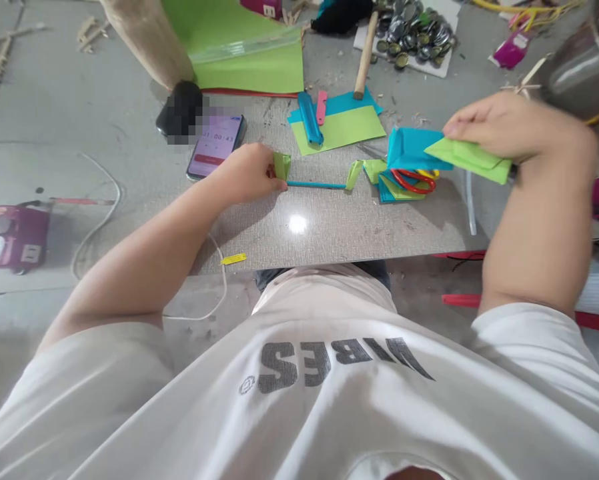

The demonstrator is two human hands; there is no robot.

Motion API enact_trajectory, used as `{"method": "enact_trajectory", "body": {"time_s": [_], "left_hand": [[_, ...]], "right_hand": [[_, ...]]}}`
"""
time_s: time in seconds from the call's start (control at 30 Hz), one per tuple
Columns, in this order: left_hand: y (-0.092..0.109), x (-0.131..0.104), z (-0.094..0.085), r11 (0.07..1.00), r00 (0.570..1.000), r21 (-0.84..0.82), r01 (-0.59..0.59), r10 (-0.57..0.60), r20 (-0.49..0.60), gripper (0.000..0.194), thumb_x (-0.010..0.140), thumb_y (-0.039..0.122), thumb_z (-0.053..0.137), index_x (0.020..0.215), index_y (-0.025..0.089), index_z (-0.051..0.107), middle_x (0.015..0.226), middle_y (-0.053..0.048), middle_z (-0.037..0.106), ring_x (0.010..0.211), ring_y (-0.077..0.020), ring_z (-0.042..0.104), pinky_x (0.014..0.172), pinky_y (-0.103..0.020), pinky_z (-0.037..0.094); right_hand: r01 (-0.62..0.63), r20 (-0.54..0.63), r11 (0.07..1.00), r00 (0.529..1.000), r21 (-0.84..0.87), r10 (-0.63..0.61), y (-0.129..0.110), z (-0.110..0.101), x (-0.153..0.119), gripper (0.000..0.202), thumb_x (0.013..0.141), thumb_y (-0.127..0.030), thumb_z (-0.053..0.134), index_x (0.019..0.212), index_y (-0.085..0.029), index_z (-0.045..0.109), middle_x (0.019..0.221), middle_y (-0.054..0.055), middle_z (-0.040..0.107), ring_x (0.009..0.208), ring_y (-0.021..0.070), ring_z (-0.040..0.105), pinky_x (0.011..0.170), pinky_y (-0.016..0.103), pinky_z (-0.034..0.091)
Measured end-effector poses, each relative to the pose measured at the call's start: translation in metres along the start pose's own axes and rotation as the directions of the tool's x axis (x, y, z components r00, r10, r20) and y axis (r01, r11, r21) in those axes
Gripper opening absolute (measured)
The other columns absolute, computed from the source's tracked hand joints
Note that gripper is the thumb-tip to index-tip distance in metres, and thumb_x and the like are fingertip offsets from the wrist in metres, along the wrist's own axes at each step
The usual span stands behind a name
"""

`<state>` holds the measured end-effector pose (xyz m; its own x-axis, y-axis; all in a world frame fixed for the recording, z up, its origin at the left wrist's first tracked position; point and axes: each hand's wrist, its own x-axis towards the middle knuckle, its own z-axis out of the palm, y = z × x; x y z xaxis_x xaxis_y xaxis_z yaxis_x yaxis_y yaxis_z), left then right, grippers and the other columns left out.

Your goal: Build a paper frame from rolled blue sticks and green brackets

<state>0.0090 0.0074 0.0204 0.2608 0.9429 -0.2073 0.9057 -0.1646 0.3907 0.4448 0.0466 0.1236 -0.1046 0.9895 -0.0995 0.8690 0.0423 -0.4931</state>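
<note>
Near the table's front edge, my left hand (247, 175) pinches one end of a folded green paper piece (282, 165). From it a thin blue strip (317, 185) runs right to another folded green paper piece (353, 175). My right hand (494, 127) is raised at the right, its fingers closed on a folded green paper (472, 157). That paper's left tip overlaps a folded blue paper (412, 148). Beneath lie red-handled scissors (412, 181) on blue and green paper pieces. Whether the papers are joined, I cannot tell.
A phone (214, 143) showing a timer lies beside my left hand. Behind are a blue cutter (310, 119), a green sheet (383, 120), a wooden-handled tool (366, 57) and a heap of bottle caps (414, 33). A metal pot (582, 73) stands far right. A white cable (117, 193) curves at left.
</note>
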Motion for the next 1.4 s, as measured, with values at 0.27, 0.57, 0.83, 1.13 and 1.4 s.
{"method": "enact_trajectory", "body": {"time_s": [0.27, 0.57, 0.83, 1.13, 1.4], "left_hand": [[0.001, 0.0, -0.001, 0.999, 1.0, -0.041, 0.012, -0.011, 0.005, 0.024, 0.089, 0.043, 0.087, 0.081, 0.026, 0.071, 0.087, -0.006, 0.077, 0.093, -0.0323, 0.079, 0.084, -0.04, 0.052], [0.002, -0.004, -0.005, 0.997, 1.0, -0.074, 0.013, -0.012, 0.018, 0.027, 0.088, 0.042, 0.087, 0.076, 0.027, 0.067, 0.079, -0.004, 0.072, 0.085, -0.0302, 0.077, 0.086, -0.042, 0.054], [0.006, -0.005, -0.004, 0.997, 0.999, -0.06, 0.045, -0.044, 0.014, 0.025, 0.09, 0.035, 0.088, 0.077, 0.026, 0.069, 0.078, -0.003, 0.07, 0.086, -0.0284, 0.077, 0.085, -0.039, 0.054], [0.006, -0.003, -0.005, 0.999, 1.0, -0.047, 0.009, -0.008, 0.018, 0.025, 0.088, 0.037, 0.086, 0.075, 0.027, 0.067, 0.084, -0.004, 0.076, 0.09, -0.0297, 0.078, 0.083, -0.039, 0.051], [0.005, -0.002, -0.004, 0.999, 1.0, -0.03, 0.019, -0.019, 0.013, 0.028, 0.088, 0.038, 0.084, 0.075, 0.027, 0.061, 0.08, -0.003, 0.071, 0.085, -0.029, 0.074, 0.079, -0.039, 0.047]], "right_hand": [[-0.146, 0.003, 0.921, 0.988, 0.362, 0.155, 0.031, 0.015, 0.017, 0.025, 0.105, 0.005, 0.088, 0.115, -0.018, 0.093, 0.076, -0.001, 0.083, 0.068, 0.0133, 0.061, 0.069, 0.035, 0.04], [0.332, 0.099, 0.931, 0.942, -0.154, -0.32, 0.031, 0.082, 0.048, 0.033, 0.106, -0.053, 0.095, 0.097, -0.026, 0.078, 0.104, 0.008, 0.071, 0.1, 0.0283, 0.064, 0.096, 0.045, 0.051], [0.336, 0.034, 0.872, 0.937, -0.357, -0.348, 0.046, 0.093, 0.04, 0.03, 0.115, -0.057, 0.074, 0.109, -0.027, 0.071, 0.117, 0.016, 0.076, 0.119, 0.0423, 0.071, 0.115, 0.06, 0.055], [0.455, 0.075, 0.85, 0.889, -0.263, -0.453, 0.048, 0.094, 0.038, 0.046, 0.114, -0.066, 0.069, 0.09, -0.029, 0.059, 0.105, 0.015, 0.075, 0.117, 0.0414, 0.069, 0.112, 0.058, 0.053], [0.365, -0.058, 0.926, 0.927, -0.09, -0.371, 0.056, 0.095, 0.022, 0.033, 0.111, -0.05, 0.072, 0.088, -0.029, 0.061, 0.104, 0.012, 0.074, 0.107, 0.0351, 0.069, 0.109, 0.054, 0.056]]}}
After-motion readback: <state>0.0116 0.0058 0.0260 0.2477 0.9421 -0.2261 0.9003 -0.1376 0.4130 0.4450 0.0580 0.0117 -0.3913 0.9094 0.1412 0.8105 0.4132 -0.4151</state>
